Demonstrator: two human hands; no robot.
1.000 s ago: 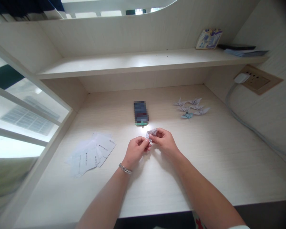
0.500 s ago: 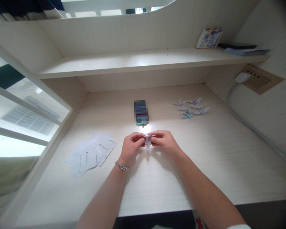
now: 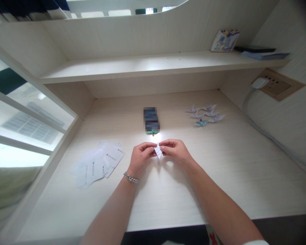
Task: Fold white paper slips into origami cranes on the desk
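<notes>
A small piece of folded paper (image 3: pixel 158 152), white with print on it, is held between both hands above the desk, its point toward me. My left hand (image 3: pixel 142 154) pinches its left edge between thumb and fingers; a chain bracelet (image 3: pixel 131 177) circles that wrist. On the opposite edge, my right hand (image 3: pixel 174 151) grips the paper the same way. Just beyond the fingers lies a phone (image 3: pixel 151 119), its screen blurred, with bright light at its near end. Several folded paper cranes (image 3: pixel 208 115) sit at the back right, one of them blue (image 3: pixel 201 123).
Loose printed paper sheets (image 3: pixel 94 166) lie overlapping on the left of the desk (image 3: pixel 163 204). A shelf (image 3: pixel 132 69) spans the back, with a small box (image 3: pixel 224 41) on it. At right, a cable (image 3: pixel 267 134) hangs from a wall socket (image 3: pixel 277 84).
Between the fingers, the folded paper has turned or flattened, so a wider printed triangular face now shows. Both hands stay in nearly the same place.
</notes>
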